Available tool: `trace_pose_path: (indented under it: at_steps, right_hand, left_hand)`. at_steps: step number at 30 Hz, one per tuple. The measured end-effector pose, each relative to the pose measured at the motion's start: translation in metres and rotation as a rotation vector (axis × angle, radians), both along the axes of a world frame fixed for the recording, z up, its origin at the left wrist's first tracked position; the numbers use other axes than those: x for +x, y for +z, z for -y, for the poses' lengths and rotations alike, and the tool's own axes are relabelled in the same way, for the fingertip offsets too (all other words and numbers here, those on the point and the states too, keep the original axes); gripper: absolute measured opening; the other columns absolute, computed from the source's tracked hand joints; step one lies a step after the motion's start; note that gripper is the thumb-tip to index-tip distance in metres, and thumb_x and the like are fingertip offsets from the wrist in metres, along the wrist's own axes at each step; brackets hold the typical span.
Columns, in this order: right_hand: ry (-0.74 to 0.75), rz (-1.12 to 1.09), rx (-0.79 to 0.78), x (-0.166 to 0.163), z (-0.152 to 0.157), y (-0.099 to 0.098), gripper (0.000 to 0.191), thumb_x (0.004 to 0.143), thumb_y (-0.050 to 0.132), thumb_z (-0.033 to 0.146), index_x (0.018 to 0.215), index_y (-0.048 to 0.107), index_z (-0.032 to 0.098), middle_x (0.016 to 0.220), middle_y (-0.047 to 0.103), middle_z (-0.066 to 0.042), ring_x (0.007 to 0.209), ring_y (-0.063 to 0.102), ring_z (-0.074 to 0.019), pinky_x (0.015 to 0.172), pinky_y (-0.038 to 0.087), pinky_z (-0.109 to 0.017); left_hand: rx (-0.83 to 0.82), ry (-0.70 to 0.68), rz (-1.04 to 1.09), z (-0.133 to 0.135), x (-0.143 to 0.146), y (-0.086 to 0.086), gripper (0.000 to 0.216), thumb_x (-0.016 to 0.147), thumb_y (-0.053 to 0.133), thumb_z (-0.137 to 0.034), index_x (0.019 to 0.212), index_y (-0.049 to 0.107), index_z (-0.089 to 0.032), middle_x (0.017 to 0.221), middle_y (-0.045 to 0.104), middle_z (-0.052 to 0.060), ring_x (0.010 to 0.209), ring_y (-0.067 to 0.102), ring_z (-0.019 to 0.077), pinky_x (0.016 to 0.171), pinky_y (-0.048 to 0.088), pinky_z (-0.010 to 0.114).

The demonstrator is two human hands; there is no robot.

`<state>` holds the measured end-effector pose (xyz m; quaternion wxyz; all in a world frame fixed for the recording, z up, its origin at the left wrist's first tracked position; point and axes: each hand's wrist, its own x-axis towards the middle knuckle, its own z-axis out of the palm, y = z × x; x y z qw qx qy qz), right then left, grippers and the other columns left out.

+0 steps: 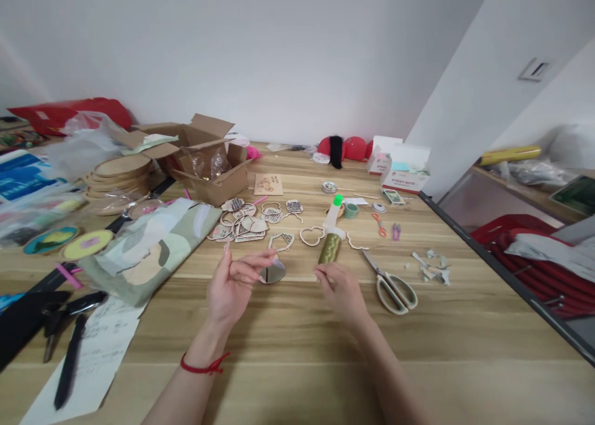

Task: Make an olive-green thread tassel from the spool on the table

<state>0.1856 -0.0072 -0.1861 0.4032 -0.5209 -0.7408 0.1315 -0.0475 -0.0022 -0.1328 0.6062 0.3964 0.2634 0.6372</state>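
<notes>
Far left, a stack of wooden rounds (121, 176) and a patterned fabric pouch (149, 251) can be seen, with an open cardboard box (211, 168) set just behind. The lettering on the small wooden card (268, 184) is too tiny to be read. The left hand (232, 285) is raised palm-up, a red string (204, 367) tied at the wrist. A small round disc (272, 271) is pinched between its thumb and fingertips, just over the table near the middle. The right hand (341, 292) is turned palm-down, fingers bunched right at the foot of the gold thread spool (330, 247); whether anything's actually gripped can't be told tbh. Scissors (395, 289) are laid just right of it. Far right, "STICKY NOTE" is printed on a white box (405, 178).
</notes>
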Motion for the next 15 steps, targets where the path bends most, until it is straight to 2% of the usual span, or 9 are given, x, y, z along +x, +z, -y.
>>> trace_pose_path:
  at_steps: [2, 4, 8, 10, 12, 15]
  right_hand:
    - [-0.03, -0.023, 0.033, 0.006, -0.002, 0.003, 0.023, 0.095, 0.05, 0.025, 0.093, 0.071, 0.018, 0.086, 0.072, -0.012, 0.082, 0.065, -0.0252, 0.076, 0.051, -0.039]
    - [0.005, -0.035, 0.052, 0.006, 0.001, 0.009, 0.024, 0.095, 0.05, 0.025, 0.093, 0.072, 0.019, 0.084, 0.072, -0.011, 0.08, 0.065, -0.0249, 0.076, 0.051, -0.039]
    - [0.247, -0.014, 0.034, -0.014, 0.014, 0.021, 0.019, 0.093, 0.057, 0.029, 0.091, 0.075, 0.024, 0.079, 0.074, -0.004, 0.077, 0.066, -0.0189, 0.077, 0.052, -0.033]
    - [0.29, -0.012, 0.023, -0.022, 0.019, 0.024, 0.017, 0.085, 0.068, 0.037, 0.094, 0.075, 0.025, 0.087, 0.074, -0.004, 0.083, 0.066, -0.0193, 0.081, 0.053, -0.032]
    - [0.151, -0.044, 0.016, -0.02, 0.017, 0.023, 0.026, 0.083, 0.068, 0.042, 0.101, 0.073, 0.024, 0.097, 0.072, -0.008, 0.092, 0.064, -0.0222, 0.085, 0.052, -0.035]
    - [-0.179, -0.104, 0.011, 0.001, 0.004, 0.018, 0.034, 0.095, 0.045, 0.038, 0.112, 0.067, 0.017, 0.105, 0.065, -0.017, 0.1, 0.059, -0.0283, 0.085, 0.049, -0.045]
  left_hand:
    - [0.024, 0.058, 0.032, -0.003, 0.0, -0.002, 0.06, 0.096, 0.038, -0.048, 0.059, 0.076, -0.021, 0.093, 0.076, 0.009, 0.118, 0.06, 0.0295, 0.113, 0.034, 0.046]
    - [0.046, 0.101, 0.07, -0.005, 0.002, -0.003, 0.059, 0.097, 0.035, -0.05, 0.072, 0.079, -0.019, 0.111, 0.073, 0.01, 0.127, 0.052, 0.0279, 0.115, 0.031, 0.043]
    - [0.093, 0.123, 0.063, -0.007, 0.012, -0.008, 0.061, 0.096, 0.032, -0.057, 0.104, 0.076, -0.016, 0.131, 0.062, 0.012, 0.136, 0.042, 0.0257, 0.117, 0.028, 0.041]
    - [0.101, 0.108, -0.001, -0.007, 0.016, -0.013, 0.061, 0.095, 0.034, -0.06, 0.112, 0.073, -0.016, 0.134, 0.06, 0.012, 0.137, 0.041, 0.0255, 0.118, 0.027, 0.04]
    - [0.1, 0.093, -0.088, -0.007, 0.019, -0.018, 0.062, 0.094, 0.035, -0.062, 0.113, 0.072, -0.016, 0.134, 0.059, 0.013, 0.136, 0.043, 0.0265, 0.117, 0.028, 0.041]
    - [0.095, 0.091, -0.209, -0.007, 0.019, -0.024, 0.065, 0.094, 0.031, -0.063, 0.112, 0.073, -0.016, 0.13, 0.062, 0.013, 0.132, 0.047, 0.0272, 0.115, 0.032, 0.042]
